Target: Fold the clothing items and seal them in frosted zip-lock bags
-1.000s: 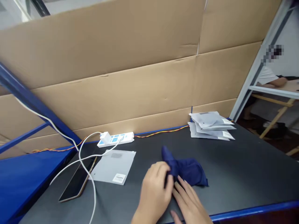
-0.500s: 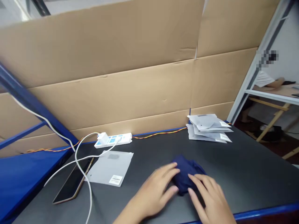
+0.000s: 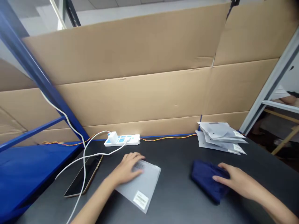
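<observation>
In the head view, a folded navy cloth bundle (image 3: 206, 180) is at the right part of the dark surface (image 3: 176, 186), at the right hand (image 3: 240, 181). That hand's thumb and forefinger are drawn in fairly narrow on the bundle's right end, and they seem to have hold of it; motion blur hides whether the cloth is lifted. The left hand (image 3: 127, 169) has its fingers spread wide over the upper left of a frosted zip bag (image 3: 150, 179), which lies flat.

The cloth looks thin, soft and light, likely a little slick, and not fragile. Its folds could slide open if pinched by one layer, so the best hold is around the whole thickness, with the other hand beneath. The bag looks limp and slippery, easiest to take by a corner or its edge.

The bag carries a white label (image 3: 140, 199) with what looks like a barcode, too small to read. More frosted bags (image 3: 216, 132) are stacked at the back right, also with unreadable labels. A white power strip (image 3: 133, 140) shows no legible brand.
</observation>
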A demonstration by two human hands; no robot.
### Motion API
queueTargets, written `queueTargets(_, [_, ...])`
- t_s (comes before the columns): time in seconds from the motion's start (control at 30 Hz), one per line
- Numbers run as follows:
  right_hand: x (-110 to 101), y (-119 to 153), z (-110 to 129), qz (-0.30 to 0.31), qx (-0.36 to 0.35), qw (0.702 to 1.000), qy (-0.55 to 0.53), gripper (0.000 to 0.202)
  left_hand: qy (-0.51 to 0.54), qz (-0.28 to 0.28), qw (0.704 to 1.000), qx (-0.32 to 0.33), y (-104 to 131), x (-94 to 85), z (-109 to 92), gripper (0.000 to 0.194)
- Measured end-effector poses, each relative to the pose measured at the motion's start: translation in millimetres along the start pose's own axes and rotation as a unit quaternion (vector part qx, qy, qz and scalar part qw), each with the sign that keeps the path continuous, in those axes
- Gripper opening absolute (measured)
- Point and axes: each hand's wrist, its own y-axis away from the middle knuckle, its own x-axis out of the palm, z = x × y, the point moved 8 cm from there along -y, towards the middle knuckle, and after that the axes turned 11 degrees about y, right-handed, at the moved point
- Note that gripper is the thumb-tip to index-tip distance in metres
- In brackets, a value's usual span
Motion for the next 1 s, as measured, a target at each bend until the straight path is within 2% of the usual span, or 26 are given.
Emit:
queueTargets(0.1, [-1.1, -25.5, 34.0, 0.061, -0.044, 0.997, -0.031, 0.030, 0.048, 0.030, 0.996, 0.068, -23.4, 25.2, -57.9, 0.043])
queueTargets(0.17, [-5.1, -44.5, 56.5, 0.057, -0.066, 0.995, -0.043, 0.028, 0.063, 0.034, 0.993, 0.095, -36.1, 29.7, -77.4, 0.042])
queueTargets(0.27, [-8.9, -70.0, 77.7, 0.018, -0.060, 0.994, -0.089, 0.032, 0.072, 0.020, 0.993, 0.092, -44.7, 22.3, -75.4, 0.033])
queueTargets(0.33, [2.0, -80.1, 85.6, 0.048, -0.043, 0.983, -0.170, 0.037, 0.073, 0.018, 0.993, 0.086, -43.8, 19.0, -66.3, 0.026])
queueTargets(0.4, [17.6, -82.7, 91.5, 0.096, -0.022, 0.959, -0.267, 0.044, 0.072, 0.021, 0.993, 0.089, -41.1, 20.9, -60.5, 0.019])
queueTargets(0.47, [27.4, -79.5, 97.9, 0.112, -0.020, 0.933, -0.342, 0.051, 0.066, 0.018, 0.993, 0.098, -40.1, 25.8, -60.4, 0.010])
queueTargets(0.6, [30.6, -66.8, 112.8, 0.087, -0.052, 0.900, -0.423, 0.048, 0.051, 0.024, 0.990, 0.132, -44.6, 37.6, -75.9, 0.013])
queueTargets(0.8, [33.5, -54.6, 125.8, 0.034, -0.031, 0.878, -0.476, 0.053, 0.056, 0.055, 0.985, 0.155, -47.9, 48.6, -99.9, 0.012])
queueTargets(1.0, [40.6, -42.5, 139.5, 0.149, -0.071, 0.867, -0.471, 0.059, 0.070, 0.008, 0.991, 0.112, -49.0, 57.0, -94.3, 0.007])
